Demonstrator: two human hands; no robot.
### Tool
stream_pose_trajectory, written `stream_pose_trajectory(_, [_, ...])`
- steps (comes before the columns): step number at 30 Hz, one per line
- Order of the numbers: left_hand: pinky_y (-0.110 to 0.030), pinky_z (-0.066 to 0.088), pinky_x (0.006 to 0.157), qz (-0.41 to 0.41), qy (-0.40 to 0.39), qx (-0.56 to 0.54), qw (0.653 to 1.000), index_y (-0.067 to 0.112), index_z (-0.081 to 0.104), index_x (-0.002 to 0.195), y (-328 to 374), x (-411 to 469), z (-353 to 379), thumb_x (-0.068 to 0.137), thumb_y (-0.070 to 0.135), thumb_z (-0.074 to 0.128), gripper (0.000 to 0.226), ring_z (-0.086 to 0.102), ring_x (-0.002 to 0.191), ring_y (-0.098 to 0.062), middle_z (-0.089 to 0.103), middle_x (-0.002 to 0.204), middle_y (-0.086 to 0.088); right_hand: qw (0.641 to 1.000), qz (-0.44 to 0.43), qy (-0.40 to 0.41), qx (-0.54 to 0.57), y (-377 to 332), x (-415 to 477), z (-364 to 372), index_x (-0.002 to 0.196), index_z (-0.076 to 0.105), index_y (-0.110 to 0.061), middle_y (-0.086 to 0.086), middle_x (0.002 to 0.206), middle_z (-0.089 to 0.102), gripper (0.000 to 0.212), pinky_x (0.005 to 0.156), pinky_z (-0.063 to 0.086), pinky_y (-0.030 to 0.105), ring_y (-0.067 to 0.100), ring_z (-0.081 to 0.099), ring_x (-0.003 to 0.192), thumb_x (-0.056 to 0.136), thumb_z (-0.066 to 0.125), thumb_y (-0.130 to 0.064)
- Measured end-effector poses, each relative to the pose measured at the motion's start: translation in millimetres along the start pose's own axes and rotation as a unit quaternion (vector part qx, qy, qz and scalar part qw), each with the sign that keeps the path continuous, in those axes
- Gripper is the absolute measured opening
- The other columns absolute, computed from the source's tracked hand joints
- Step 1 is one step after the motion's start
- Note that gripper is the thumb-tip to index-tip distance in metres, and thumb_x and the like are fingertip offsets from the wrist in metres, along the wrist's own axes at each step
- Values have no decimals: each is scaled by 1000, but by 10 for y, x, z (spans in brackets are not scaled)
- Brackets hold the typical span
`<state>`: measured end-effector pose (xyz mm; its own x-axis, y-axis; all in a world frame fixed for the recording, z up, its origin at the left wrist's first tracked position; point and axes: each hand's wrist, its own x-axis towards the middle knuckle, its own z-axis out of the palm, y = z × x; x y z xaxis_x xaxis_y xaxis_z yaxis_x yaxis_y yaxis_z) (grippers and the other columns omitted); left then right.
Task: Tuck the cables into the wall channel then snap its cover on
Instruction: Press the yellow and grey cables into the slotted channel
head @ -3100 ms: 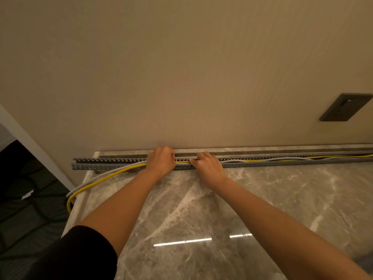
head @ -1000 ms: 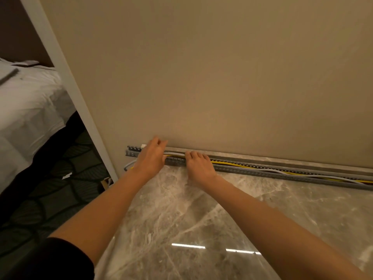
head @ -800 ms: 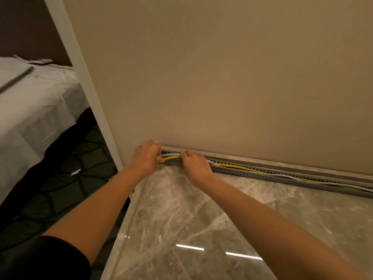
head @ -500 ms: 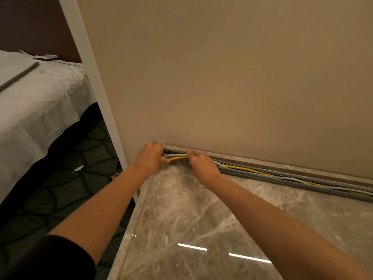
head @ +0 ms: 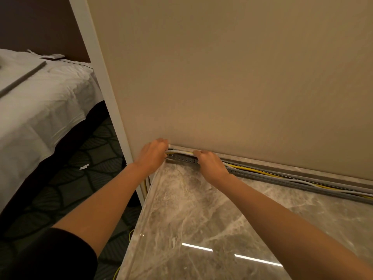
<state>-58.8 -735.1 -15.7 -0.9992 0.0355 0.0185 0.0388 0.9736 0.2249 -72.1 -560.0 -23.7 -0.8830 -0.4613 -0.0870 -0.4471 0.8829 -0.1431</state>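
Observation:
A grey slotted channel [head: 282, 179] runs along the foot of the beige wall on a marble counter [head: 201, 219]. A yellow cable [head: 260, 172] and a grey cable [head: 314, 185] lie inside it. My left hand [head: 152, 156] is at the channel's left end, its fingers curled round the cables where they leave the channel. My right hand [head: 210, 164] sits just to the right, fingers curled over the channel's front wall onto the cables. A long grey strip [head: 22, 78], possibly the cover, lies on the bed at the far left.
The counter ends at a left edge just under my left hand; the cables drop over it, and a bit of yellow cable [head: 130, 234] shows below. A white-sheeted bed [head: 40, 110] and dark patterned carpet [head: 70, 178] lie to the left. A white door frame [head: 105, 93] borders the wall.
Both hands have worked leftward along the channel to its left end. More of the cables now lies inside the channel, and my view has turned left toward the bed.

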Motion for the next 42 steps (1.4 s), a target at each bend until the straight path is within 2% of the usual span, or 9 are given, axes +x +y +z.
stream_pose_trajectory(9, [-36, 47, 76, 127, 17, 179, 976, 3, 51, 113, 5, 155, -47, 92, -5, 44, 24, 59, 98, -32, 56, 115, -15, 1000, -6, -1, -11, 77, 29, 3, 113, 53, 1, 21, 114, 59, 25, 68, 28, 31, 33, 56, 105, 92, 41, 7])
stream_pose_trajectory(14, [-38, 48, 72, 134, 29, 170, 976, 1, 55, 111, -29, 151, 6, 89, -7, 49, 24, 61, 93, -34, 59, 109, -18, 999, -13, -5, -33, 97, 13, 31, 129, 45, -2, 19, 125, 54, 40, 90, 41, 38, 33, 50, 116, 91, 40, 6])
stream_pose_trajectory(18, [-30, 49, 43, 201, 33, 131, 970, 2, 68, 76, -202, 136, 5, 58, -13, 78, 26, 65, 58, -31, 65, 70, -16, 999, -27, -12, -45, 124, 14, 48, 139, 36, -4, 17, 132, 50, 49, 100, 37, 37, 32, 45, 123, 91, 40, 6])
stream_pose_trajectory(22, [-40, 50, 76, 178, 5, 77, 981, 2, 61, 116, -335, 164, 4, 80, -16, 51, 41, 59, 98, -33, 60, 108, -19, 998, -29, -16, -46, 131, 20, 29, 138, 37, -4, 17, 132, 50, 49, 101, 36, 36, 31, 44, 123, 91, 39, 7])
stream_pose_trajectory(25, [-40, 48, 82, 151, 4, 71, 986, -1, 56, 113, -291, 186, -3, 84, -13, 49, 32, 56, 101, -33, 57, 113, -19, 998, -31, -17, -42, 132, 7, 14, 137, 37, -4, 17, 132, 50, 48, 100, 36, 36, 31, 43, 124, 91, 39, 7])
stream_pose_trajectory(28, [-42, 50, 69, 179, 45, 113, 976, -4, 58, 95, -268, 161, -16, 74, -19, 59, 26, 61, 84, -36, 61, 97, -22, 999, -32, -23, -27, 127, 7, -18, 137, 38, -5, 17, 129, 52, 49, 95, 38, 36, 31, 45, 121, 90, 38, 9])
stream_pose_trajectory(32, [-26, 46, 41, 220, 50, 208, 952, 9, 57, 68, -356, 173, 19, 32, -13, 86, 51, 56, 49, -19, 60, 64, -8, 999, -38, -22, -27, 152, 28, -18, 135, 41, -4, 18, 123, 56, 50, 88, 40, 37, 30, 49, 116, 88, 38, 11])
stream_pose_trajectory(38, [-34, 46, 82, 200, -31, 117, 972, -1, 57, 107, -353, 276, -140, 85, -6, 55, 23, 55, 99, -29, 57, 111, -17, 998, -48, -21, -23, 180, 37, 39, 140, 36, -5, 17, 128, 55, 55, 95, 38, 36, 30, 47, 120, 88, 38, 12])
stream_pose_trajectory(42, [-34, 48, 80, 197, -56, 144, 968, 0, 62, 108, -358, 282, -170, 88, -3, 51, 23, 58, 99, -29, 59, 112, -17, 998, -50, -21, -21, 189, 35, 37, 143, 33, -6, 16, 132, 52, 57, 99, 37, 36, 30, 45, 123, 88, 38, 12])
